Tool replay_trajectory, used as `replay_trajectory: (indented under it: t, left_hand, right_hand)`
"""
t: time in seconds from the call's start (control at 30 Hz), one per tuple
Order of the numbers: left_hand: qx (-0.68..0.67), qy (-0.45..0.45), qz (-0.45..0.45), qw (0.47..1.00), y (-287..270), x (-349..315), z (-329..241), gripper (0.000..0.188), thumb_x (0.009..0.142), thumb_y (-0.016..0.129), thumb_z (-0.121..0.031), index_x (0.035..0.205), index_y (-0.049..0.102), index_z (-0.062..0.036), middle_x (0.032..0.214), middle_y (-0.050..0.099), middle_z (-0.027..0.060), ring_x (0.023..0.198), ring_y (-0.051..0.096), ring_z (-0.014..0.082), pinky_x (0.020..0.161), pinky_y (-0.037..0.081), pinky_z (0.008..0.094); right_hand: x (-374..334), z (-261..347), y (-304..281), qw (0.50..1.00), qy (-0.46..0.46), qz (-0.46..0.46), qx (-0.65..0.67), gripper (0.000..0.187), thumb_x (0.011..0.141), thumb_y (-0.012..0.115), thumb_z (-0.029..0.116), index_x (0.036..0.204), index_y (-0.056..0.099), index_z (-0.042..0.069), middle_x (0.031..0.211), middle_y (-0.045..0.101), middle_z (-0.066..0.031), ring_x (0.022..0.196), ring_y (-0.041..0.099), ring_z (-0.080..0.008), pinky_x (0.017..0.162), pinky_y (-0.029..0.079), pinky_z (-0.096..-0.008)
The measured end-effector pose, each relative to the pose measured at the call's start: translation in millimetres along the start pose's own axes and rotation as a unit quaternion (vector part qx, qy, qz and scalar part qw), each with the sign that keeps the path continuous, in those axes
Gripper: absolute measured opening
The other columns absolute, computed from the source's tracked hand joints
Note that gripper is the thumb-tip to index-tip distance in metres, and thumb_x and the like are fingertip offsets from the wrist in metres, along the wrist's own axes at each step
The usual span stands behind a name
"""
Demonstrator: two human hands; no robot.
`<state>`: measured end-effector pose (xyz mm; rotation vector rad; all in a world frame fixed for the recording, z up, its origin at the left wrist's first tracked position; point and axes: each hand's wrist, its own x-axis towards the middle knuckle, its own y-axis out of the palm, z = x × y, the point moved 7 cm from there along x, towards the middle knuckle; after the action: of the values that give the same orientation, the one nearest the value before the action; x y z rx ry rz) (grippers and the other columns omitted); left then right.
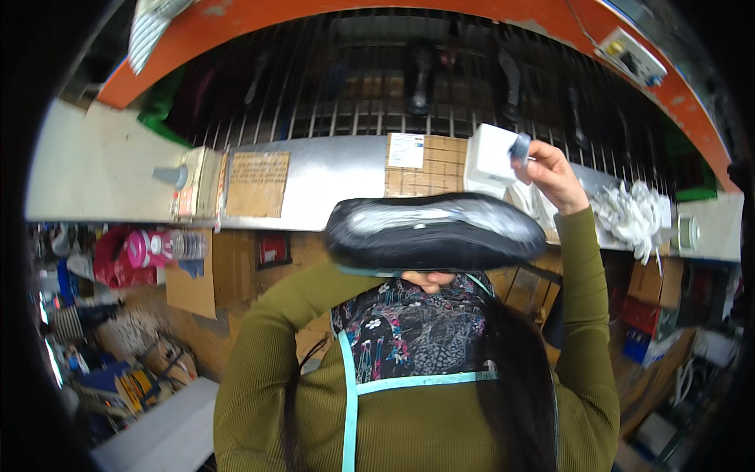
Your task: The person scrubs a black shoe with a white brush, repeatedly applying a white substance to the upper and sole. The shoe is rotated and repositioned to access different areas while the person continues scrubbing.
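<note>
A glossy black shoe (432,248) with a pale, shiny inside lies sideways in front of my chest, slightly blurred. My left hand (429,281) is closed on it from below; only a few fingertips show, and the shoe hides the rest. Raised to the right, my right hand (552,179) pinches a small grey-blue piece (519,148), smeared by motion and too unclear to name. That piece is beside a white box (487,160) on the bench. White crumpled cloth (635,214) lies to the right of this hand.
Behind the metal bench (334,181) runs a barred rack (354,86) with dark shoes, framed by an orange beam (236,41). Flat cardboard (256,184) and a carton (203,185) sit at left. A pink-lidded bottle (149,248) stands lower left; a white roll (689,234) is far right.
</note>
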<state>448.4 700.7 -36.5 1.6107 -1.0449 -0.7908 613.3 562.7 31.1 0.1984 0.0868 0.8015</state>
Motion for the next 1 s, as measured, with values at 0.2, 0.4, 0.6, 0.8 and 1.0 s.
replay_trajectory:
  t: [0.2,0.4,0.6,0.8,1.0]
  left_hand:
    - [0.066,0.256,-0.203,0.943,-69,-81,-75,0.075,0.093,0.043,-0.056,0.136,0.035,0.0043,0.11,0.055,0.0288,0.093,0.063,0.0345,0.077,0.056,0.0406]
    - [0.011,0.134,-0.21,0.968,-152,-139,-138,0.05,0.099,0.037,-0.04,0.122,0.045,0.0033,0.1,0.053,0.0219,0.084,0.061,0.03,0.07,0.053,0.0348]
    - [-0.019,0.388,-0.155,0.909,-129,-125,-120,0.073,0.088,0.039,-0.06,0.133,0.038,-0.0024,0.118,0.047,0.0212,0.098,0.057,0.0335,0.081,0.051,0.0417]
    - [-0.059,0.467,-0.111,0.875,-135,-108,-123,0.098,0.077,0.041,-0.08,0.144,0.03,-0.0082,0.137,0.042,0.0204,0.112,0.052,0.037,0.091,0.05,0.0487]
    - [0.049,0.407,-0.255,0.876,-109,-68,-110,0.101,0.071,0.057,-0.079,0.139,0.041,-0.0052,0.131,0.053,0.015,0.114,0.055,0.0284,0.095,0.05,0.0402]
  right_hand:
    - [-114,-95,-56,0.93,0.072,-0.328,-0.149,0.017,0.09,0.066,0.016,0.099,0.067,0.002,0.079,0.065,0.0006,0.071,0.056,-0.0064,0.067,0.045,-0.0227]
    - [-113,-123,-20,0.686,0.084,-0.406,-0.598,0.011,0.081,0.071,0.025,0.085,0.073,0.015,0.08,0.065,-0.0019,0.073,0.061,-0.0229,0.085,0.033,-0.042]
    - [-104,-126,-13,0.619,0.046,-0.393,-0.679,0.008,0.081,0.069,0.022,0.081,0.072,0.015,0.07,0.059,-0.0025,0.065,0.056,-0.0227,0.074,0.032,-0.0388]
    - [-128,-172,-51,0.823,0.239,-0.388,-0.338,0.016,0.087,0.064,0.024,0.085,0.071,0.009,0.067,0.062,-0.0045,0.055,0.054,-0.0178,0.056,0.039,-0.0324]
    - [-91,-134,-27,0.937,0.189,-0.291,0.039,0.018,0.089,0.066,0.018,0.089,0.07,0.001,0.075,0.066,-0.0023,0.061,0.053,-0.0061,0.054,0.041,-0.0196]
